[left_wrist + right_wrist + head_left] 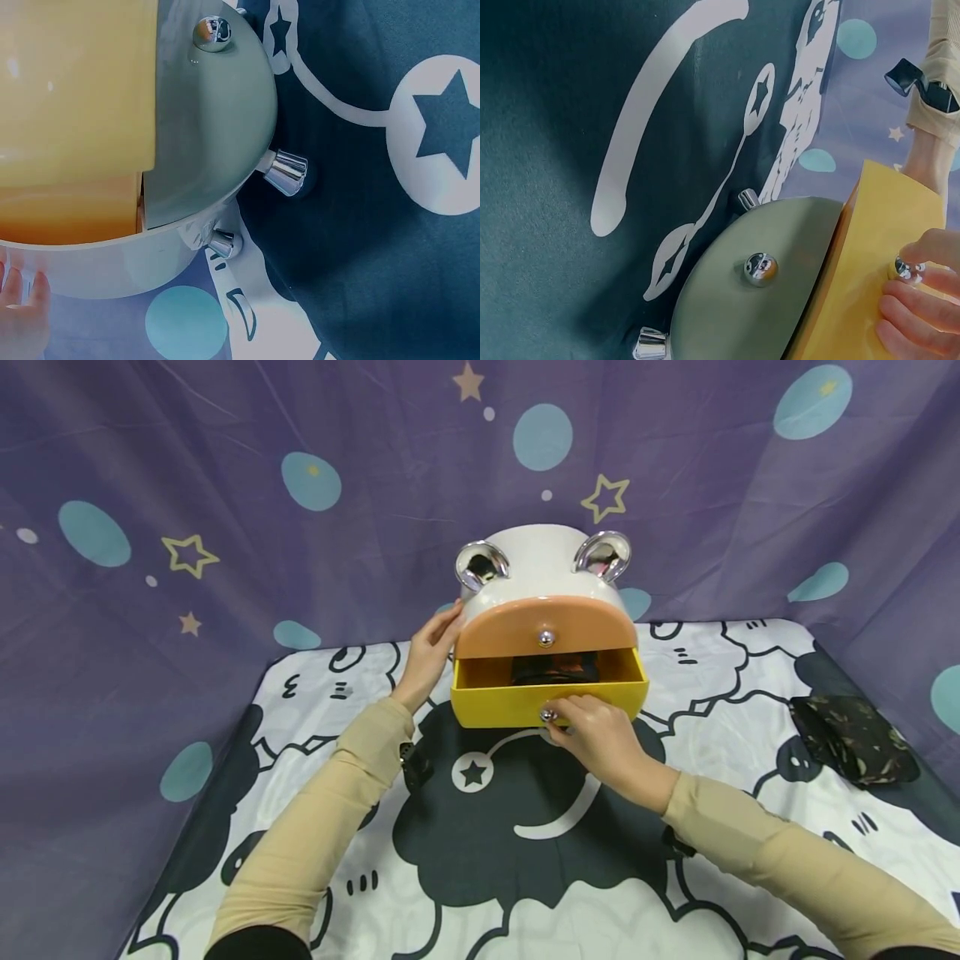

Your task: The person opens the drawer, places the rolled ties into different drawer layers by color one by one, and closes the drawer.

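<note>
At the centre of the head view, a rounded white cabinet (536,556) stands on a printed cloth (585,927), its yellow drawer (491,707) partly out beneath an orange front (510,628). The person's right grip (600,737) pinches the drawer's silver knob (548,716) between thumb and fingers. The left grip (431,653) is loose, its extended fingers resting against the cabinet's side, just left of centre. Inside the drawer lies a dark item (551,668); what it is, I cannot tell. Lower centre of the right wrist view shows a grey-green front (727,315) below the drawer, with its own round knob (760,269). Toward the right edge of the head view, a camouflage-patterned pouch (855,743) lies on the cloth, well apart from both grips.
</note>
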